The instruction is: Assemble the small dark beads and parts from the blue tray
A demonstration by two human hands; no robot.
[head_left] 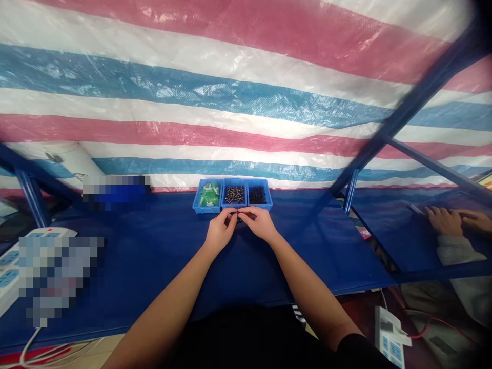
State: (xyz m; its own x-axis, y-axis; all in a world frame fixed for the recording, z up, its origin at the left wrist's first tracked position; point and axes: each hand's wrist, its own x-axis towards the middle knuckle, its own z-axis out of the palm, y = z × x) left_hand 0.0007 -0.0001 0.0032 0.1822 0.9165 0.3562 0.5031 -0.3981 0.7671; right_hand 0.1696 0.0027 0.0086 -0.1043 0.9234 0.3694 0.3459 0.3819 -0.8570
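My left hand (222, 230) and my right hand (259, 223) meet fingertip to fingertip over the blue table cover (154, 256), both pinched on a small dark part (239, 218) between them. Just beyond stand three blue bins side by side. The left bin (208, 195) holds green and white pieces. The middle bin (234, 194) holds small dark and brass-coloured parts. The right bin (258, 195) holds small black parts.
A striped red, white and blue tarp (230, 92) hangs behind the table. White power strips lie at the left (15, 256) and on the floor at lower right (390, 335). Another person's hands (457, 220) rest on the neighbouring table, past a blue frame post (350, 192).
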